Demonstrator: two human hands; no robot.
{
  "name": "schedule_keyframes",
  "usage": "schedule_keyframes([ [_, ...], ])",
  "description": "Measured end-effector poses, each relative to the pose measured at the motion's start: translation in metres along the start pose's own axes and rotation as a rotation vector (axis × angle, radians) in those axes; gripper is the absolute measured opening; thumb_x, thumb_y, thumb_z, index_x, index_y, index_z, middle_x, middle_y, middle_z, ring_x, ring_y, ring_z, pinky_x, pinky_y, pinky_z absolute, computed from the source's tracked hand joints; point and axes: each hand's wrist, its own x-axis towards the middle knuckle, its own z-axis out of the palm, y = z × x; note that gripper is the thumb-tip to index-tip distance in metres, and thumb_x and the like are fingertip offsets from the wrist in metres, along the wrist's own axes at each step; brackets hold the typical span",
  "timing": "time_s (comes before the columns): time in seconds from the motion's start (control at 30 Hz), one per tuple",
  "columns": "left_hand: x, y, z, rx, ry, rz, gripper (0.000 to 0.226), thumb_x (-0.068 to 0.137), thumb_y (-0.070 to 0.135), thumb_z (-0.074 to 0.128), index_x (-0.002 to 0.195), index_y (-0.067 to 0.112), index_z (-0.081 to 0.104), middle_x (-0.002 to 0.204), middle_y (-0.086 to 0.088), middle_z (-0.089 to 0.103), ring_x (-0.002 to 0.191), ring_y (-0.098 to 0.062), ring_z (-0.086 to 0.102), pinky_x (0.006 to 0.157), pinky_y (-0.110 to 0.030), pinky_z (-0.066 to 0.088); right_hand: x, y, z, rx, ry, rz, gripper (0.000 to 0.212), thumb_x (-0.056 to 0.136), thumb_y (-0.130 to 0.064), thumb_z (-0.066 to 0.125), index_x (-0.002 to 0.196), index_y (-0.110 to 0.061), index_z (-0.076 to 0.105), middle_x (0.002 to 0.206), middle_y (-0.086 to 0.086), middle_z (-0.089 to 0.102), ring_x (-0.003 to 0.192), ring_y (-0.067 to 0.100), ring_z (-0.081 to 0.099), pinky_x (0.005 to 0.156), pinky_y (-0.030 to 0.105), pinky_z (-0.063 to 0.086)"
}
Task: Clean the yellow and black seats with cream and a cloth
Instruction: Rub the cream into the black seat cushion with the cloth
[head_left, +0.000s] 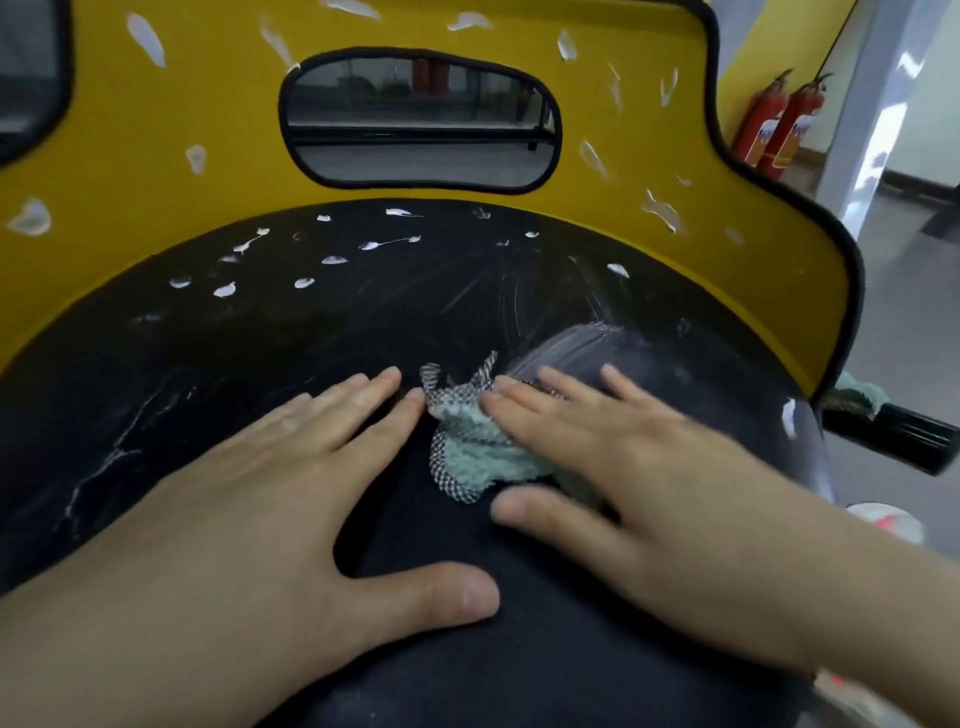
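Two hands are in view, both laid flat on one rounded black upholstered seat cushion (322, 332).

1. The left hand (291, 499) rests palm-down on the cushion, with its fingers straight and close together, its thumb spread wide, and nothing in its grasp. Its index fingertip lies just beside the cloth.
2. The right hand (628, 467) presses down with straight, spread fingers on one pale green terry cloth with a black-and-white checked edge (467, 452). The cloth lies crumpled near the middle of the cushion.
3. Wiped white streaks fan out beyond the cloth.
4. More than ten small dabs of white cream (224, 290) dot the far part of the cushion.

Behind the cushion stands one yellow backrest with black piping (182, 109) and an oval opening. It carries more than ten further dabs.

To the right, one black cylindrical bar (898, 439) bears a second green cloth (857, 395). Two red fire extinguishers (779, 124) stand beyond.
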Motion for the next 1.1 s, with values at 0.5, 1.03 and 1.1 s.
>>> schedule_keyframes([
  [0.5,0.001,-0.003,0.005,-0.002,0.054,0.060,0.112,0.023,0.106,-0.020,0.128,0.067,-0.032,0.133,0.043,-0.048,0.120,0.020,-0.047,0.105,-0.008,-0.021,-0.021,0.030,-0.008,-0.023,0.122,0.238,0.059,0.091,-0.062,0.005,0.148,-0.052,0.017,0.154,-0.034,0.016,0.147,-0.001,-0.003,0.122,0.047,0.003],
  [1.03,0.016,-0.003,0.025,-0.096,0.322,0.313,0.091,0.079,0.090,0.037,0.155,0.045,0.019,0.163,0.018,0.016,0.147,-0.002,0.014,0.111,-0.025,0.019,-0.069,0.058,0.016,0.106,0.293,0.208,0.051,0.100,-0.046,0.019,0.149,-0.039,0.033,0.154,-0.026,0.026,0.147,0.000,0.002,0.120,0.033,0.007],
  [1.1,0.017,0.006,0.026,-0.079,0.323,0.337,0.089,0.080,0.089,0.036,0.155,0.045,0.020,0.163,0.018,0.016,0.147,-0.002,0.015,0.109,-0.023,0.020,-0.065,0.082,0.004,0.192,0.271,0.336,0.048,0.103,-0.045,0.021,0.151,-0.043,0.022,0.156,-0.029,0.015,0.145,-0.005,-0.011,0.121,0.029,0.003],
])
